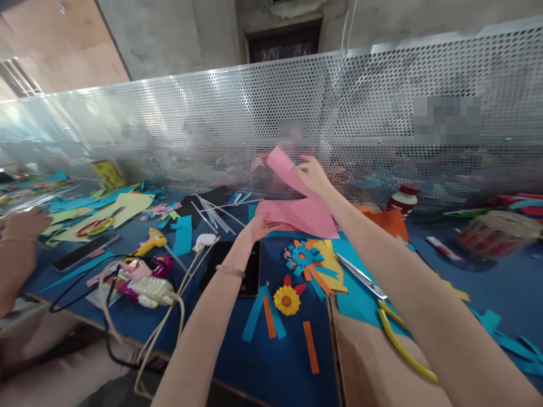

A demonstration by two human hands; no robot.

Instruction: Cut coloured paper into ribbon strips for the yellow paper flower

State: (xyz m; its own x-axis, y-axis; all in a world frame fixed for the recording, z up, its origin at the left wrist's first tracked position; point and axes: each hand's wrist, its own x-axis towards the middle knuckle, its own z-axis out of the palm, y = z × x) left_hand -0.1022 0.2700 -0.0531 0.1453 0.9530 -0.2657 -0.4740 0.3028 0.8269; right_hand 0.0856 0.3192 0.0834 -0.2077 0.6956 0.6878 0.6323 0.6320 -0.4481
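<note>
A large pink paper sheet (297,216) is stretched between my hands above the blue table. My left hand (259,225) is closed on its lower left edge. Higher up, my right hand (311,174) pinches the sheet near its raised, curling end. Below the paper lie a blue paper flower (302,256) and a yellow flower (287,299) with a red piece behind it. Scissors (382,294) with yellow handles rest beside my right forearm, on blue paper. A dark phone (250,270) is partly hidden behind my left wrist.
On the left are a yellow glue gun (150,242), a power strip (155,291) with cables, and another person's hand (31,222). A perforated metal panel (203,107) stands behind the table. A dark red-capped bottle (403,200) and a round container (496,232) stand right.
</note>
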